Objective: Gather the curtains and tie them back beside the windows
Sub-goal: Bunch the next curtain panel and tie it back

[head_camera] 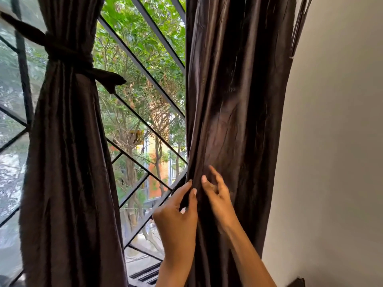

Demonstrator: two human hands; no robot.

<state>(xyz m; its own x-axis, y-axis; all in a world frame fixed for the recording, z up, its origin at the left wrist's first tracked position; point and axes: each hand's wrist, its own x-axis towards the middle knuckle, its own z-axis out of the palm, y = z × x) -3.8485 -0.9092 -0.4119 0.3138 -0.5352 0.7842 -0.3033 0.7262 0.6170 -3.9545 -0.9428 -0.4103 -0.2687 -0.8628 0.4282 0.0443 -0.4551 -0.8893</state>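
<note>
Curtains: the right curtain hangs loose beside the wall; our left hand pinches its window-side edge, our right hand rests half-open on the folds. Slippery fabric could spill from this thin grip before we tie it.

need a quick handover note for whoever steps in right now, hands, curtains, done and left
Left hand: pinches the inner edge of the right curtain.
Right hand: fingers loosely curled on the same curtain's folds.
Left curtain: gathered and bound with its tie. Done.
Right curtain: hangs loose by the wall, no tie on it in view.
Left to do: bunch the right curtain and tie it back.
</note>
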